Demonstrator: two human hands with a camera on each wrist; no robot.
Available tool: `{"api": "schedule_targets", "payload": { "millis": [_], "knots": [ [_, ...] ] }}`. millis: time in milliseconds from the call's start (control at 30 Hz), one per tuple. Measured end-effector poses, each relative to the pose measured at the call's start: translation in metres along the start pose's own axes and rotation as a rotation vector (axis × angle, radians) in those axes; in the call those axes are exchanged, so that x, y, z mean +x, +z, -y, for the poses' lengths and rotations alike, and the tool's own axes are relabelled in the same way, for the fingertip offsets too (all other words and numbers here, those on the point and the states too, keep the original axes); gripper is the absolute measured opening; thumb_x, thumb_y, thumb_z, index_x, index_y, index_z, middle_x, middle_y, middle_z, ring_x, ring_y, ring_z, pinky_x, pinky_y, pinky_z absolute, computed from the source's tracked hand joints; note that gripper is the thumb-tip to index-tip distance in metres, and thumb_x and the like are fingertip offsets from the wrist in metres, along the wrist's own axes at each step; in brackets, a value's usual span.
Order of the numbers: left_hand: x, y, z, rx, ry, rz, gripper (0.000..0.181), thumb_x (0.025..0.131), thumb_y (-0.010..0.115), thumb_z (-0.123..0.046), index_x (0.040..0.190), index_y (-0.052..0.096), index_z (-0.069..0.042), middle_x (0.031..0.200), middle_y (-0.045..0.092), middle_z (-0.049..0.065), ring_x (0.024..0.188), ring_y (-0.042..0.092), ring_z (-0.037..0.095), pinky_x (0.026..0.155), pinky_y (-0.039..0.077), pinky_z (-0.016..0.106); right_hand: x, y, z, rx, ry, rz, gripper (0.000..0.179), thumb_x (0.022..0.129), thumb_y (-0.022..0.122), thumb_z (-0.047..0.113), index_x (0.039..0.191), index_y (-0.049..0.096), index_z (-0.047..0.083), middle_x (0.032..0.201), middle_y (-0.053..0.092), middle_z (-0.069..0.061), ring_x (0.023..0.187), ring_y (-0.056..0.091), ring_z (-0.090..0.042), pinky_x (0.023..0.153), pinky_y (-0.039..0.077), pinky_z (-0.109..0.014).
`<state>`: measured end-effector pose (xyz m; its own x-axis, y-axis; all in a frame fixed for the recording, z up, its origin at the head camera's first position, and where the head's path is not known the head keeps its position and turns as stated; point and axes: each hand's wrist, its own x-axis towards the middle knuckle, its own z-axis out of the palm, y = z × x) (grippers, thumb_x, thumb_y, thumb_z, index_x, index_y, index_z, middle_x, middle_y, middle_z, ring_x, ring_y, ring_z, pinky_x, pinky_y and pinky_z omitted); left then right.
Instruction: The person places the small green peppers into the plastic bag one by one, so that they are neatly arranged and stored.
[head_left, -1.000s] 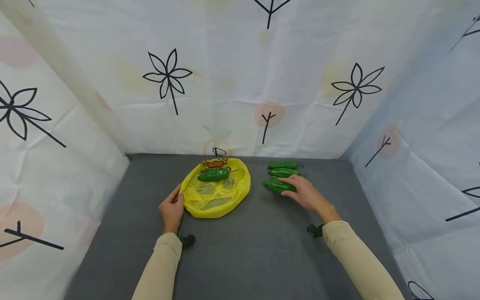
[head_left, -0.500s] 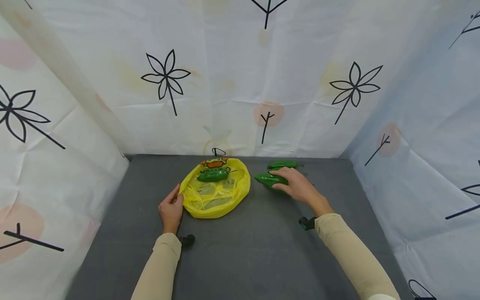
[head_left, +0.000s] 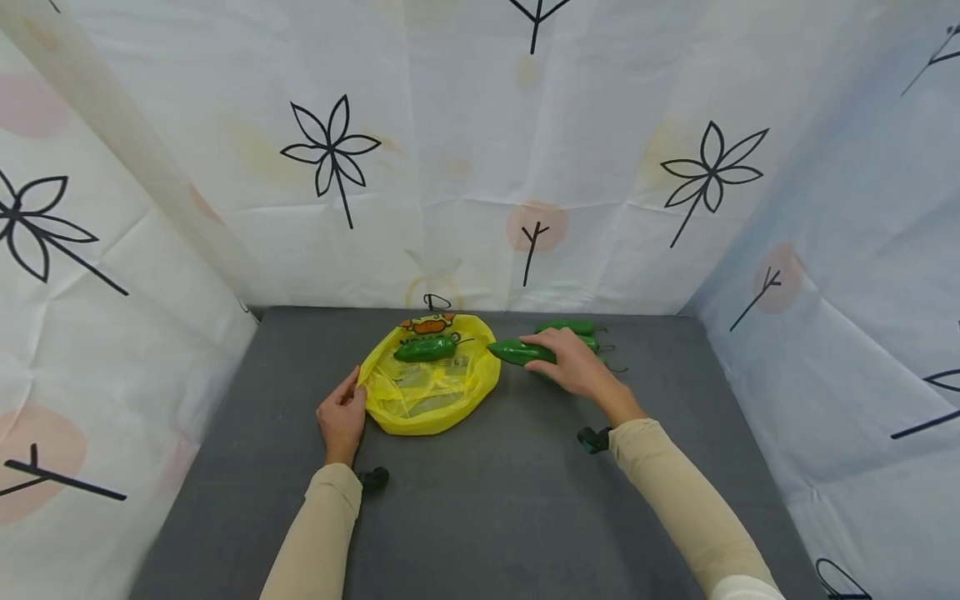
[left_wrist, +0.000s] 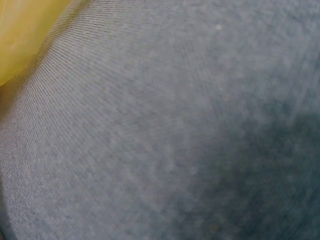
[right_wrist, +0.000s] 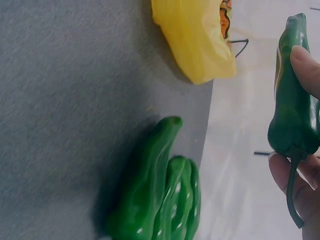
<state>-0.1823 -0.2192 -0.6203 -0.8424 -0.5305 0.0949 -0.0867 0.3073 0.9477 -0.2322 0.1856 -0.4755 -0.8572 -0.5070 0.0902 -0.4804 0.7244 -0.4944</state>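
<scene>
A yellow plastic bag with its mouth rolled wide lies on the table, and one green chili pepper is inside. My left hand pinches the bag's left rim between thumb and fingers; the left wrist view catches just a corner of the yellow bag. Raised off the table, another green chili pepper is gripped by my right hand, its tip pointing left at the bag's right rim. The right wrist view shows its stem hanging free and thumb along its side.
Three more green peppers lie side by side on the grey table, right of the bag and partly hidden by my right hand in the head view. White patterned cloth hangs behind and on both sides.
My right hand has picked a pepper up from the group and carried it left to the bag's edge. My left hand has kept its place on the rim.
</scene>
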Motion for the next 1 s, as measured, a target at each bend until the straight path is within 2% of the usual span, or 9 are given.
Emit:
{"api": "schedule_targets", "payload": {
  "millis": [133,300,633,800,900,1000],
  "knots": [
    [0.001,0.0,0.001,-0.013,-0.002,0.003,0.037,0.096,0.064,-0.02,0.132,0.071,-0.029,0.116,0.078,0.007,0.079,0.061,-0.006,0.068,0.046,0.007,0.009,0.001,0.008,-0.018,-0.035,0.008,0.052,0.095,0.072,0.03,0.145,0.06,0.02,0.132,0.066,-0.006,0.104,0.058,-0.025,0.088,0.045,-0.042],
    [0.001,0.0,0.001,-0.041,-0.015,0.01,0.038,0.095,0.064,-0.018,0.131,0.071,-0.03,0.106,0.077,0.012,0.066,0.06,0.001,0.057,0.05,0.014,0.022,0.002,0.018,-0.042,-0.062,0.019,0.051,0.095,0.072,0.029,0.144,0.06,0.021,0.133,0.065,-0.005,0.112,0.058,-0.026,0.094,0.048,-0.045],
    [0.002,0.001,0.001,-0.018,0.026,0.001,0.038,0.096,0.064,-0.016,0.131,0.071,-0.029,0.113,0.078,0.01,0.075,0.059,-0.005,0.066,0.045,0.007,0.049,0.003,0.035,-0.04,-0.099,0.109,0.049,0.097,0.069,0.031,0.143,0.061,0.019,0.135,0.065,-0.005,0.121,0.058,-0.028,0.105,0.046,-0.047],
    [0.002,0.001,0.002,0.01,0.038,0.002,0.038,0.097,0.063,-0.017,0.132,0.071,-0.03,0.118,0.077,0.008,0.082,0.059,-0.01,0.073,0.044,0.003,0.063,0.003,0.038,-0.048,-0.107,0.149,0.05,0.099,0.067,0.031,0.145,0.059,0.016,0.141,0.063,-0.006,0.131,0.057,-0.028,0.117,0.039,-0.05],
    [0.002,0.0,0.001,0.007,0.036,0.003,0.038,0.096,0.064,-0.017,0.132,0.071,-0.029,0.119,0.077,0.007,0.086,0.06,-0.012,0.075,0.043,0.002,0.07,0.002,0.042,-0.049,-0.098,0.166,0.051,0.099,0.067,0.031,0.146,0.057,0.016,0.145,0.061,-0.005,0.134,0.055,-0.028,0.12,0.036,-0.051],
    [0.002,0.0,0.0,0.001,0.029,0.002,0.038,0.096,0.064,-0.017,0.131,0.071,-0.029,0.119,0.077,0.007,0.086,0.06,-0.011,0.075,0.043,0.002,0.077,0.002,0.045,-0.043,-0.091,0.186,0.051,0.099,0.067,0.031,0.147,0.057,0.016,0.145,0.061,-0.006,0.133,0.056,-0.027,0.117,0.04,-0.049]
  ]
}}
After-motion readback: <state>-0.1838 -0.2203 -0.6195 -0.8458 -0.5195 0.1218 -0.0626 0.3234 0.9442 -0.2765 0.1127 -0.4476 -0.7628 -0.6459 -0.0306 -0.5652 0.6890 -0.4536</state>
